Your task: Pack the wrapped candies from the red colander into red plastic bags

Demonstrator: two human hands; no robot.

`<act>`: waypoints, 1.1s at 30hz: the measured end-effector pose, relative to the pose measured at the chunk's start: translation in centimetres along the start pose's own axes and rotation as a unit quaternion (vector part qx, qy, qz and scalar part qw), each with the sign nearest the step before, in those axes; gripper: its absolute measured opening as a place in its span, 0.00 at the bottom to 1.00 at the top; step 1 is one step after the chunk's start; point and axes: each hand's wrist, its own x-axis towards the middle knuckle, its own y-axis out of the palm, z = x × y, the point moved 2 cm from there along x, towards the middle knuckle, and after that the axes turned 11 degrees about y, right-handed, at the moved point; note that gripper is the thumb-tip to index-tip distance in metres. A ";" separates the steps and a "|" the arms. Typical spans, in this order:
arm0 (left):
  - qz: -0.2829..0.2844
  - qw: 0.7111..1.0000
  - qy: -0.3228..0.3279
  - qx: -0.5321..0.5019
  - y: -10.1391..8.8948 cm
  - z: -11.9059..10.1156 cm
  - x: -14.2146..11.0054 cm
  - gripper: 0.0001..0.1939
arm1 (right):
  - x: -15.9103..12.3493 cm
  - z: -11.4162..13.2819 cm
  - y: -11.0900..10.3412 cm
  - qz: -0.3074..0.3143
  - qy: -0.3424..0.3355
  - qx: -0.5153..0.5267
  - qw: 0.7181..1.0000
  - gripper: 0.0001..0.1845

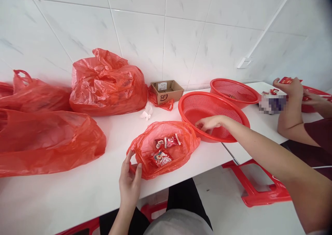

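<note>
The left hand point(130, 181) grips the rim of a thin, translucent red plastic bag point(145, 159) at the bag's seven o'clock, with its fingers closed on the edge. Three small red foil packets point(163, 151) lie inside the bag. The right hand point(209, 124), loosely half-open and apparently empty, reaches past the rim of a round red plastic mesh basket point(197, 105) at the bag's two o'clock.

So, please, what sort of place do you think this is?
Probably a packing or sorting workroom: white tiled walls, a long white table holding red plastic bags and red mesh baskets, and a cardboard SF courier box.
</note>
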 end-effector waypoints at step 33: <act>-0.004 1.000 0.003 -0.010 0.0 -0.1 -0.1 0.30 | -4.0 4.8 -1.3 -0.273 -0.085 -0.116 0.951 0.16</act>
